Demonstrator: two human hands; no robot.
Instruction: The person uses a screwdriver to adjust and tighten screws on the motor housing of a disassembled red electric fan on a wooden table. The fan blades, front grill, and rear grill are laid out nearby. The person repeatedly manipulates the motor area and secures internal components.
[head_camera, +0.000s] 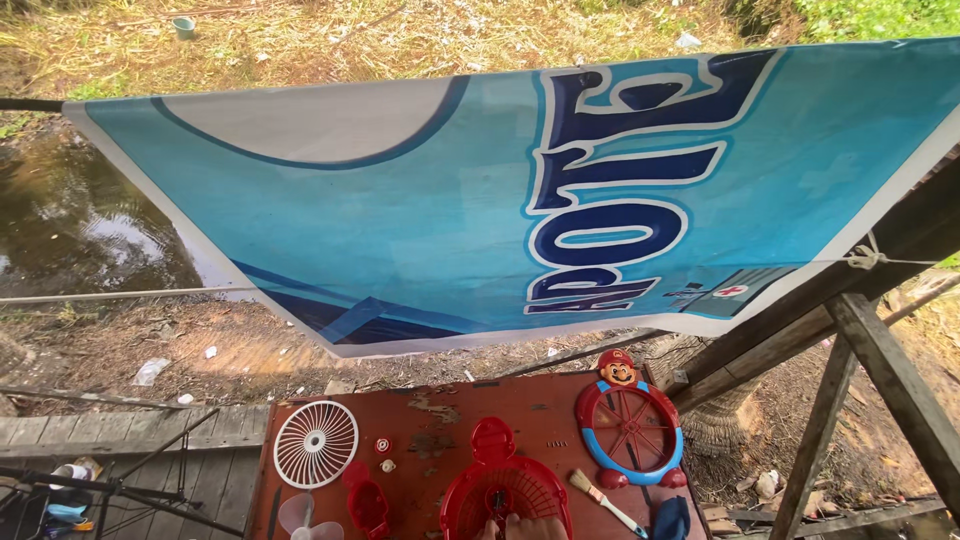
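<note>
Red fan housing (505, 490), a domed grille piece with a tab at its top, is lying at the near edge of the brown bench (450, 405), about midway along it. Only fingertips are showing at the bottom of the view: the left hand (489, 529) and the right hand (538, 527) are touching the housing's near side, and whether either grip is closed on it cannot be told. A large blue and white banner (400, 220) is hanging beyond the far edge. Toward the right edge, a red and blue round fan frame (629, 432) with a cartoon head on top is lying flat. A white round grille (316, 444) is resting near the left edge, a small brush (606, 501) between housing and frame.
</note>
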